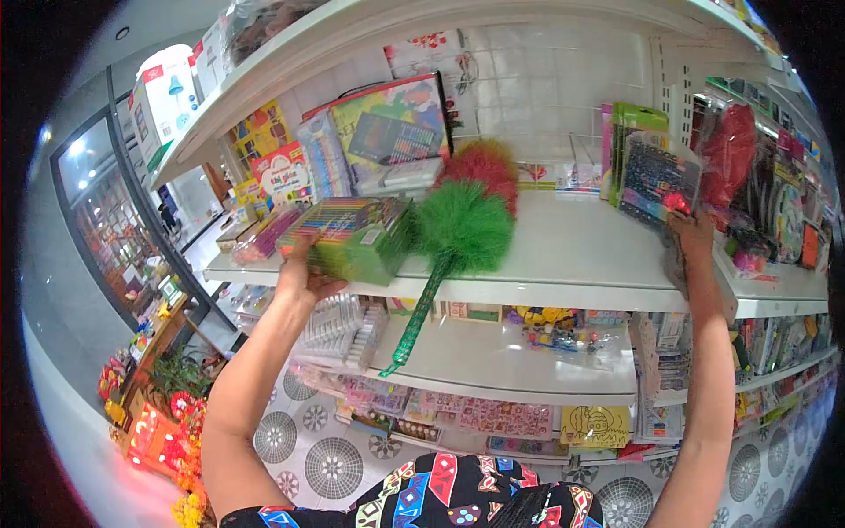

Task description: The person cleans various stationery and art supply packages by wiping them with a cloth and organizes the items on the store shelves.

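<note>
My left hand (304, 271) grips the near left corner of a stack of coloured pencil boxes (356, 238) on the shelf, its thumb low against the front. At the right end, my right hand (694, 236) is closed around a grey, cloth-like piece (673, 260) that hangs beside the shelf edge; its exact kind is unclear. Its fingertips are close to a dark pencil set (656, 180), and whether they touch it I cannot tell. Between my hands lies a green duster (464, 227) with its handle pointing over the front edge. Behind it is a red fluffy duster head (482, 167).
Against the back panel leans a large colouring set (392, 128). Green packs (638, 123) stand at the right, near a wrapped red item (732, 154). The white shelf (572, 251) has a lower shelf (493, 365) with packaged goods beneath it. Red flowers (180, 431) stand at lower left.
</note>
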Demonstrator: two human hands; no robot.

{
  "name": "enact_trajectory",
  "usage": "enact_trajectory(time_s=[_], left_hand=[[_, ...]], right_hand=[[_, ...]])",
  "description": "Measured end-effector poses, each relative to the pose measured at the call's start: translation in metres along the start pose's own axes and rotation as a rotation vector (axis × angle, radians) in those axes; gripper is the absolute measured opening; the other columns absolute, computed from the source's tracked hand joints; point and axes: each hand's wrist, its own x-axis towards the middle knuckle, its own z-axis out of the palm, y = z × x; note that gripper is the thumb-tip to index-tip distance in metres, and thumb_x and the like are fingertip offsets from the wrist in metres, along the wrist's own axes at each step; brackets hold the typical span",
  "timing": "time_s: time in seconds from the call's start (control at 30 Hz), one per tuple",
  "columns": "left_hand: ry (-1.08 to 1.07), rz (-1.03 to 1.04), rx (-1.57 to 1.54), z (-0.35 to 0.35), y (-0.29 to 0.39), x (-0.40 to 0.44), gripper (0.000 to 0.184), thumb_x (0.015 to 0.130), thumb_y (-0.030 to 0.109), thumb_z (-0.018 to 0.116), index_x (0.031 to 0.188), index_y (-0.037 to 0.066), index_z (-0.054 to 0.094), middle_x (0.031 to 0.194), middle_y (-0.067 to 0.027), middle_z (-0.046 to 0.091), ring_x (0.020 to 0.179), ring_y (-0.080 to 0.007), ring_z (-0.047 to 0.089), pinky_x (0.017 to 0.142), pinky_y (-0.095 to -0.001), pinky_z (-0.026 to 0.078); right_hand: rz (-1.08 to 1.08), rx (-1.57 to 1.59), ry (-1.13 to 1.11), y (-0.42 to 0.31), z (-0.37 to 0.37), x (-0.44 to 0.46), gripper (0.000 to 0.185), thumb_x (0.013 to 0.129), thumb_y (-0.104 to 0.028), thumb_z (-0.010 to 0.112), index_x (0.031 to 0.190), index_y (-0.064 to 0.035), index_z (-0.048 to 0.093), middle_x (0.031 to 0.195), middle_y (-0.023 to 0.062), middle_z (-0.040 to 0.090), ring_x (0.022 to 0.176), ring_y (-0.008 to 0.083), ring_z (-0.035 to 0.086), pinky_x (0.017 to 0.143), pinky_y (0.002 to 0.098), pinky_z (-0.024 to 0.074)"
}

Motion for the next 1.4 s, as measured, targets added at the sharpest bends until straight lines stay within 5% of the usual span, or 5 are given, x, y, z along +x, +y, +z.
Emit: enact_trajectory(time_s=[0.33,0.63,0.9,1.23,1.4], left_hand=[[0.009,-0.143,-0.297,-0.039,0.008,-0.006,0.069,0.069,0.045,0.075,0.123,0.012,0.046,0.117,-0.0152,0.052,0.097,-0.0294,0.058,0.084,-0.0531,0.047],[-0.132,0.013,-0.415,-0.018,0.032,-0.023,0.048,0.066,0.023,0.071,0.11,0.011,0.054,0.101,-0.0072,0.06,0.104,-0.0308,0.055,0.093,-0.0604,0.037],[0.051,0.111,-0.43,0.01,0.035,-0.011,0.033,0.083,0.025,0.069,0.11,0.01,0.058,0.104,-0.0063,0.065,0.092,-0.0244,0.063,0.085,-0.0457,0.051],[-0.468,0.298,-0.513,0.034,0.071,-0.028,0.04,0.084,0.026,0.066,0.116,0.004,0.056,0.109,-0.0123,0.065,0.099,-0.0279,0.062,0.091,-0.0436,0.051],[-0.462,0.253,-0.303,0.124,0.07,-0.037,0.027,0.083,0.026,0.067,0.103,0.011,0.057,0.09,-0.0033,0.061,0.08,-0.0171,0.061,0.074,-0.0333,0.052]], right_hand=[[-0.017,-0.157,0.03,-0.018,0.002,-0.008,0.033,0.074,-0.011,0.071,0.102,0.0019,0.061,0.094,0.0105,0.066,0.085,0.0203,0.061,0.078,0.0311,0.046],[-0.011,0.0,-0.004,-0.042,0.009,-0.023,0.029,0.074,-0.004,0.07,0.102,0.0014,0.063,0.093,0.0074,0.066,0.083,0.0151,0.06,0.076,0.0273,0.0464],[-0.018,-0.084,0.039,-0.025,0.007,-0.015,0.041,0.068,-0.016,0.074,0.105,-0.0017,0.062,0.093,0.015,0.067,0.086,0.0259,0.063,0.079,0.0355,0.0468],[0.032,-0.08,0.097,-0.066,0.011,-0.036,0.036,0.07,-0.01,0.071,0.105,-0.0023,0.061,0.093,0.0149,0.067,0.086,0.0271,0.064,0.079,0.0354,0.0471],[0.055,-0.054,0.091,-0.054,0.011,-0.031,0.035,0.07,-0.009,0.072,0.103,-0.002,0.062,0.095,0.0151,0.067,0.087,0.0278,0.064,0.079,0.036,0.0471]])
